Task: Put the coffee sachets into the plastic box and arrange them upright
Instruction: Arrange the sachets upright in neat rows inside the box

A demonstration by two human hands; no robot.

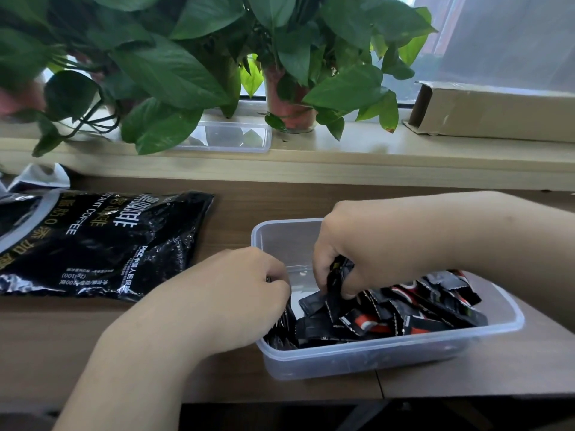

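Sachets (389, 315) lie mostly jumbled flat in the box (373, 359). Your right hand (357, 253) pinches a few above its middle. Your left hand (242, 284) curls round some at its left end. Standing them upright looks largely undone.
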